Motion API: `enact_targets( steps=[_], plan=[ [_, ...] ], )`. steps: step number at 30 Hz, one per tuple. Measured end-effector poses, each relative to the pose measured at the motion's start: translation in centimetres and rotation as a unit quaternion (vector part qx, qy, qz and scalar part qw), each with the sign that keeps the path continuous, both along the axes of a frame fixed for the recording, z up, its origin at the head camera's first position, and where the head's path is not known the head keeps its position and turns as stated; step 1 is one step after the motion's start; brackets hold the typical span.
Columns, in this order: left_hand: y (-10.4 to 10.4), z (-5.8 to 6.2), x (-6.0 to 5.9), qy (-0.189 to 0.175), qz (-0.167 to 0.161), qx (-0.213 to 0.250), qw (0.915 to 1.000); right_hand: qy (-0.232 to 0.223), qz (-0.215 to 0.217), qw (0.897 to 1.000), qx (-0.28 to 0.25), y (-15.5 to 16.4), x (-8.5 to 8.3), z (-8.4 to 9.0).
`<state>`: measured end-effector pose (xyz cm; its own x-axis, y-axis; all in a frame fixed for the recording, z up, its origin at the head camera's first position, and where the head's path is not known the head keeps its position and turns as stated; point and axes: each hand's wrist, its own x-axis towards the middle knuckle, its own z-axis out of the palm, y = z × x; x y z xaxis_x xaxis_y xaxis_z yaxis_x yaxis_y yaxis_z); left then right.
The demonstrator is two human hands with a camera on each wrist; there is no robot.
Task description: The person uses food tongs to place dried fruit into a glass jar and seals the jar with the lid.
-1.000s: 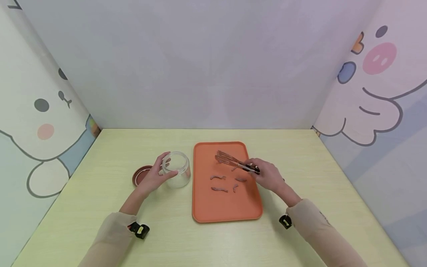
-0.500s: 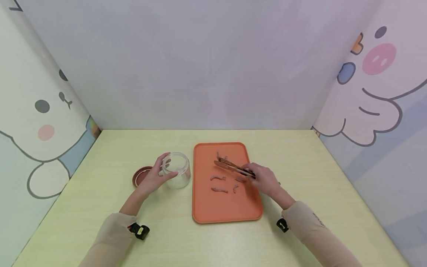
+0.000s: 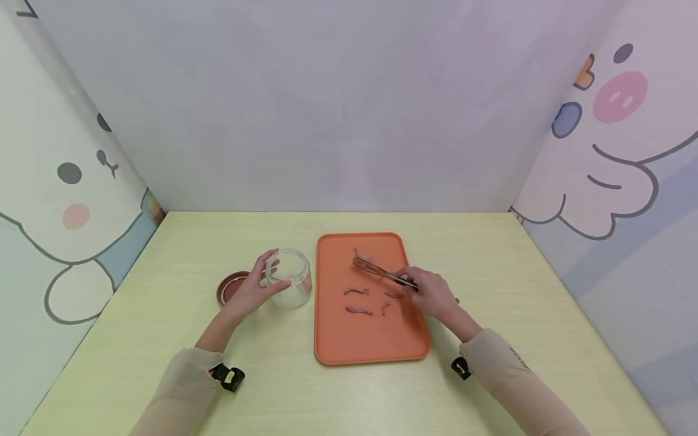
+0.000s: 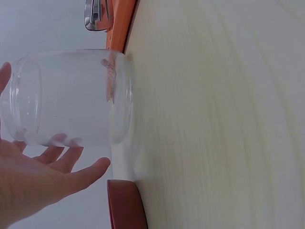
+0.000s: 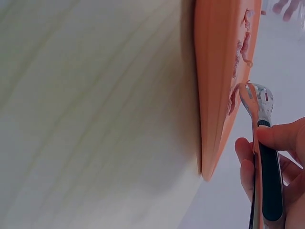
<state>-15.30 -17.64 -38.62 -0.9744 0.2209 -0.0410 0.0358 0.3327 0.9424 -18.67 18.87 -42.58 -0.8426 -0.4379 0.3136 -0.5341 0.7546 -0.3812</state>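
Your right hand (image 3: 433, 295) grips tongs (image 3: 382, 272), fingers (image 5: 281, 136) curled round black handle. Tongs' long axis runs up-left from hand, tips over far part of orange tray (image 3: 371, 345). Whether tips pinch strip there, cannot tell. Other meat strips (image 3: 358, 310) lie on tray nearer you, left of right hand, below tongs' tips. Glass jar (image 3: 290, 277) stands on desk (image 3: 163, 284) just left of tray; your left hand (image 3: 248, 295) cups its left side, fingers loosely round it. Lid (image 3: 229, 286) lies behind left hand. Right hand nearer strips.
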Motion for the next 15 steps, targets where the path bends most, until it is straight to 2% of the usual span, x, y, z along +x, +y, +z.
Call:
enact_targets(
  steps=[6, 15],
  plan=[
    [0.0, 0.0, 0.0, 0.001, 0.001, 0.0, 1.0, -0.005, -0.001, 1.0, -0.01, 0.2, 0.0, 0.0],
    [-0.4, -1.0, -0.6, 0.003, 0.0, 0.0, 1.0, -0.004, 0.004, 0.999, -0.038, 0.8, -0.1, 0.8]
  ],
)
